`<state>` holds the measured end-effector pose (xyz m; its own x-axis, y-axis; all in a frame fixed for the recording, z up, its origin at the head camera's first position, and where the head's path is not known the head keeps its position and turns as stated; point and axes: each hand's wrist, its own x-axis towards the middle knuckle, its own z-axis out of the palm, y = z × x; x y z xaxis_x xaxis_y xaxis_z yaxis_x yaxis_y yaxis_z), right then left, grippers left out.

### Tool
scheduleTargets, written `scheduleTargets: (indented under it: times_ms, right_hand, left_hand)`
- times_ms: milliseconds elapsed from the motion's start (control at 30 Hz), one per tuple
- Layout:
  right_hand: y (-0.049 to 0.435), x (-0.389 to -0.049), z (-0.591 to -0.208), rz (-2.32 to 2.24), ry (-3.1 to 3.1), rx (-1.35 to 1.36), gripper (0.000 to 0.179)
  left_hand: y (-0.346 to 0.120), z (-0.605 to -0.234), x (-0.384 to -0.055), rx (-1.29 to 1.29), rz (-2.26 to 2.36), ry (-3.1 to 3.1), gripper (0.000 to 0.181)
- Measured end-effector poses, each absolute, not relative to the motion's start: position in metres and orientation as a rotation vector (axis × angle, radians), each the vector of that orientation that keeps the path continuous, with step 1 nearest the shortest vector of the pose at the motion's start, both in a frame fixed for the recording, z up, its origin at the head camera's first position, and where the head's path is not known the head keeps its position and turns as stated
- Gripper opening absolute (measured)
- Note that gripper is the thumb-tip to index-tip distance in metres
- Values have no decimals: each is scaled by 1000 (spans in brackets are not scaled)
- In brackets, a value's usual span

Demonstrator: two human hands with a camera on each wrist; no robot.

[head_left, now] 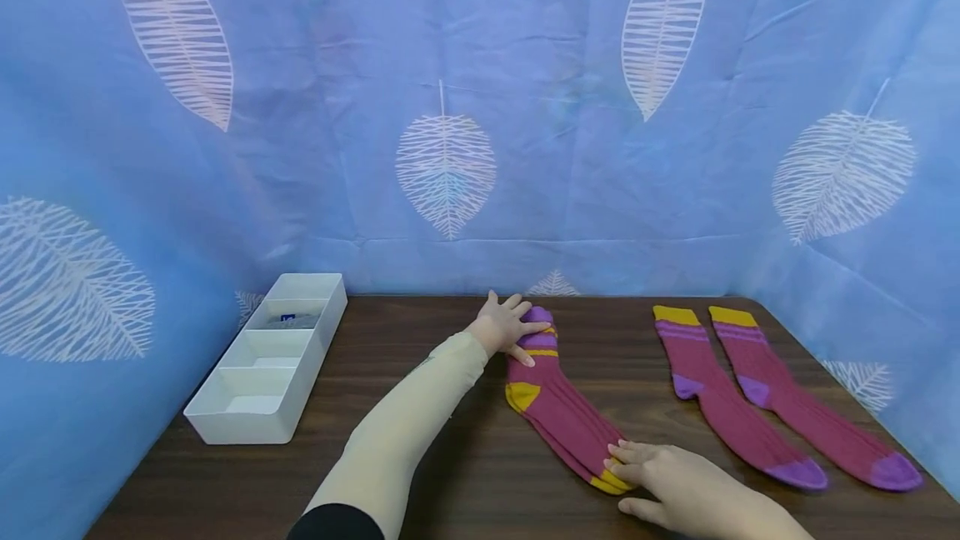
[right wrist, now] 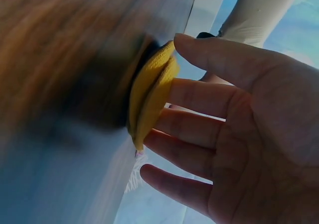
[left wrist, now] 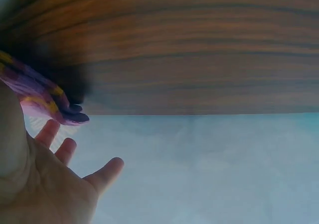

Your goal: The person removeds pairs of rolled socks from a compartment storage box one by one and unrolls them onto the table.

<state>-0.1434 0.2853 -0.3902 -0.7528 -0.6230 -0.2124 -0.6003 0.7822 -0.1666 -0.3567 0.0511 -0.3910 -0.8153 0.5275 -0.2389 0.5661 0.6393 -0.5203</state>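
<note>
Two maroon socks with yellow heels and toes lie one on top of the other on the dark wooden table. My left hand has its fingers spread at their purple-and-yellow striped cuffs, touching the top sock. At the other end, my right hand rests straight fingers on the yellow toes. Its thumb lies close beside the toe edges. To the right, a second pair lies flat and side by side: one maroon sock and another, both with yellow cuffs and purple heels and toes.
A white divided box stands at the left of the table; one compartment holds a greyish item with a blue label. Blue cloth with white leaf prints hangs behind and at both sides of the table.
</note>
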Motion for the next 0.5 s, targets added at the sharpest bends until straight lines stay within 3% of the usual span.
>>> scheduleTargets:
  times_ms: [267,500]
  right_hand:
    - [306,-138,-394,-167,2718,-907,51]
    - [324,-138,-394,-203,2739,-820,54]
  left_hand:
    - [83,-394,-360,1043,-943,2782,81]
    - [100,-388,-363,1030,-580,2767,80]
